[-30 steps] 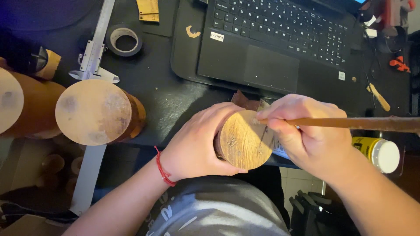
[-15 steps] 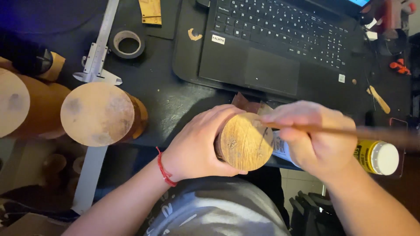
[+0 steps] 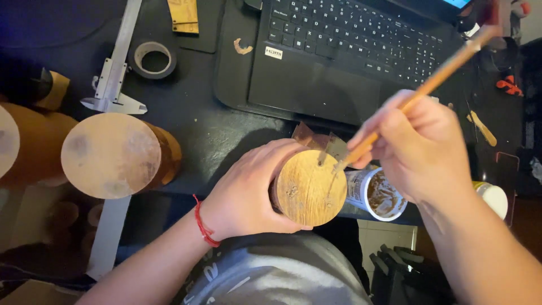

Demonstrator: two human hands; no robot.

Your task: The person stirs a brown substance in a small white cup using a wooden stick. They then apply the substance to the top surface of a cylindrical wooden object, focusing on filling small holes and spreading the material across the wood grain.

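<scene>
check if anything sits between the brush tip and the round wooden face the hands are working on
Nothing visible does. The left hand grips the wooden cylinder from the side, and the brush in the right hand reaches its face unblocked. The open jar sits beside it.

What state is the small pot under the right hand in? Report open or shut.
Open: the pot shows its rim and brown contents, no lid on, beside the right hand.

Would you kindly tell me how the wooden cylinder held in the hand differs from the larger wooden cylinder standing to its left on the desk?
The held wooden cylinder is gripped by the left hand, while the larger wooden cylinder stands free on the dark desk. The held one has a smaller, darker, clearly grained round face; the larger one's face is paler and blotchy. The right hand puts a wooden-handled brush to the held one only. Both show round wooden end faces.
</scene>
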